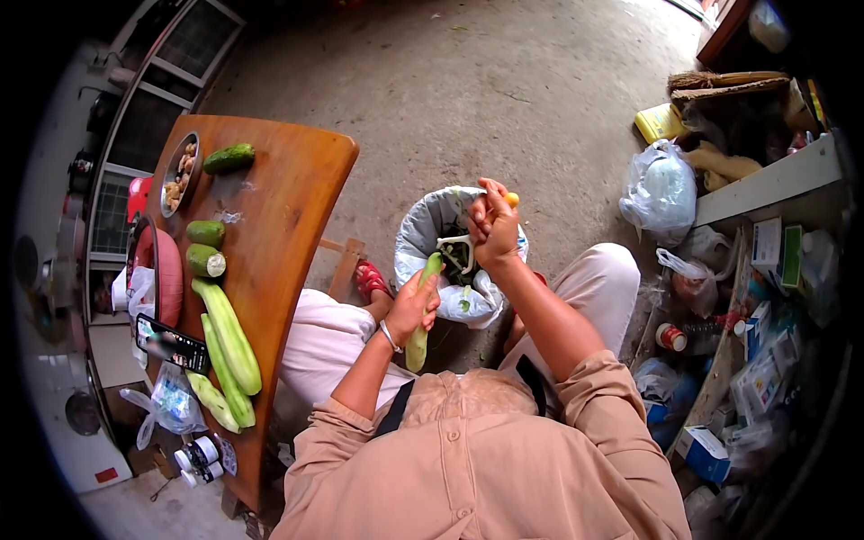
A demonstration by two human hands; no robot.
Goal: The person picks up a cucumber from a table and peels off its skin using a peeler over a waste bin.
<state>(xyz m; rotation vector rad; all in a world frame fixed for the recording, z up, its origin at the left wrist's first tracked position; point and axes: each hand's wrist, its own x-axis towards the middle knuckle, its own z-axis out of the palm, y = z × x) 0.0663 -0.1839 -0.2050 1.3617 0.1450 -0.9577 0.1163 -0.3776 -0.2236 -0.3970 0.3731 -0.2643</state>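
My left hand (411,310) is wrapped round a long pale green vegetable (417,348), which stands nearly upright in front of my body. My right hand (492,222) grips a peeler (457,241) with a white head and an orange handle end, above and to the right of the vegetable's tip. Below both hands, between my knees, stands a bin (419,223) lined with a white plastic bag, with green peelings inside.
On the left, a wooden table (301,166) bears long green gourds (227,335), cucumber pieces (206,261), a bowl (167,202) and a phone (171,344). Plastic bags (660,191), boxes and bottles crowd a shelf at the right. A red shoe (372,281) is beside the bin.
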